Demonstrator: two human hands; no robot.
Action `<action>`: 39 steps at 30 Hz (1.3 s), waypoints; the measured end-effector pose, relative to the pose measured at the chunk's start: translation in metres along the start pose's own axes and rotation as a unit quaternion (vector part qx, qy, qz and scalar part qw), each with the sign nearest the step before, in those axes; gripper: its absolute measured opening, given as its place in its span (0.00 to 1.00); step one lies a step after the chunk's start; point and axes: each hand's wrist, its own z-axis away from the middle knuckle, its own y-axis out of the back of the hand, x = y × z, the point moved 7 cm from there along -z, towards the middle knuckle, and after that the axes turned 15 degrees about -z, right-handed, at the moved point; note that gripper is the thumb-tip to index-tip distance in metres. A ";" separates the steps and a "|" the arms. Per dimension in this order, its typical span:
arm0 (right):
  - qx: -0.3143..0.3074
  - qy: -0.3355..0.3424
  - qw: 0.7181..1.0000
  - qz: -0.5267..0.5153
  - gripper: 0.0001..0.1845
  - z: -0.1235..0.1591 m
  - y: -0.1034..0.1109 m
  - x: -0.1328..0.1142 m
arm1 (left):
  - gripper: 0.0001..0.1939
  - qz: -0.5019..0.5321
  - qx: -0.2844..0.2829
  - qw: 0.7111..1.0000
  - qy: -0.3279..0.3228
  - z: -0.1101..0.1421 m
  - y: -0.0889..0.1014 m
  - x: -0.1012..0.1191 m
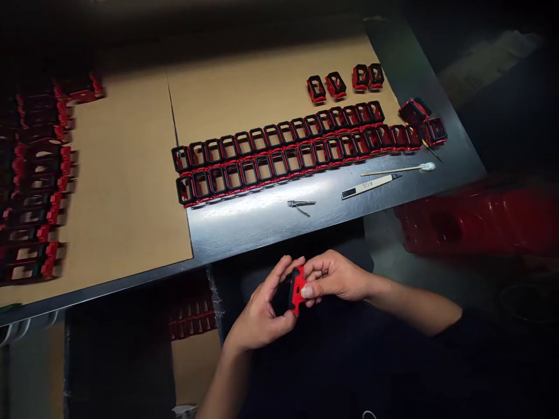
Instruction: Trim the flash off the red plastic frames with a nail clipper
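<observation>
A small red and black frame (297, 294) sits between the person's two hands, just in front of the near edge of the tabletop (244, 230). The left hand (262, 317) is curved in a wide C: its thumb touches the frame's lower end and its fingertips reach the upper end, the black side facing into the gap of that curve. The right hand (338, 279) holds the red side in a narrow pinch, thumb flat on the face beside a small dark slot, the other fingers bent at the top and behind.

Straight beyond the fingers, on the tabletop, lies a small metal tool (301, 203) with spread legs. Farther to the fingers' right are a flat white tool (369, 187) and a cotton-tipped stick (393, 170), side by side. Past these, two long rows of similar frames (257, 170) run across, partly on a cardboard sheet (126, 186). Well off to the fingers' left, more frames (51, 259) stand packed in shadow.
</observation>
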 end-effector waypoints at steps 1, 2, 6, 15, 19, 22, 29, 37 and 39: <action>0.000 0.002 1.000 0.005 0.27 0.000 0.000 -0.001 | 0.48 0.003 -0.001 1.000 0.002 0.000 -0.001 -0.002; 0.000 0.006 1.000 0.010 0.26 0.000 0.000 -0.001 | 0.48 0.005 -0.001 1.000 0.003 0.000 -0.002 -0.003; -0.002 0.030 0.999 0.026 0.24 0.000 0.001 -0.003 | 0.48 0.010 0.004 1.000 0.002 0.000 -0.006 -0.008; -0.001 0.070 0.993 0.093 0.22 0.003 0.004 -0.005 | 0.48 -0.042 0.007 0.998 -0.048 -0.001 -0.001 -0.001; -0.018 0.093 0.989 0.112 0.17 0.005 0.004 -0.008 | 0.47 -0.025 0.001 0.998 -0.058 0.002 0.000 -0.002; -0.052 0.092 0.990 0.091 0.14 0.003 0.003 -0.007 | 0.45 0.007 0.005 0.999 -0.050 0.006 0.000 -0.005; -0.069 0.020 0.997 0.007 0.21 -0.011 0.018 0.014 | 0.45 -0.009 0.034 0.998 -0.048 0.013 0.006 0.005; -0.133 -0.031 0.986 -0.098 0.19 -0.020 0.024 0.030 | 0.44 -0.048 0.045 0.997 -0.033 0.014 0.006 0.021; -0.146 -0.045 0.976 -0.154 0.22 -0.022 0.025 0.037 | 0.50 -0.062 0.045 0.996 -0.040 0.012 0.003 0.025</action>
